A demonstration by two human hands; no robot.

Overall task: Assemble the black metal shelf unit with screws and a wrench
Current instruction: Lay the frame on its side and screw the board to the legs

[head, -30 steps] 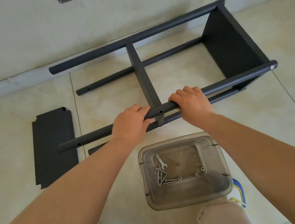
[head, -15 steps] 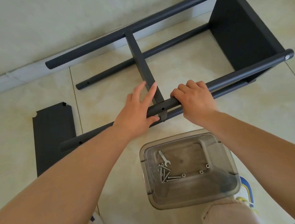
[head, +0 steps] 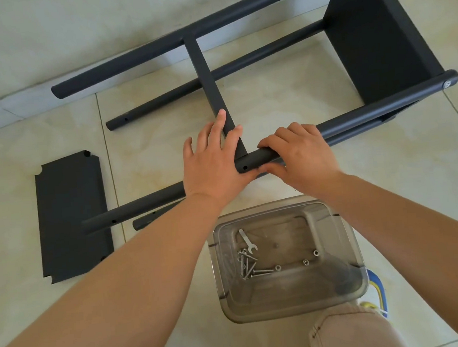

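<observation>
While right hand (head: 301,153) grips, shelf unit (head: 371,39) lies sideways.

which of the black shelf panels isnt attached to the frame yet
The flat panel lying loose on the floor at the left; the other two panels sit between the poles.

**Tiled floor and what rests on it**

The pale tiled floor (head: 284,91) carries the shelf frame (head: 376,38) on its side beneath both hands, a loose black panel (head: 71,214) left of the left hand, and a clear bin (head: 350,248) nearer than the hands.
</observation>
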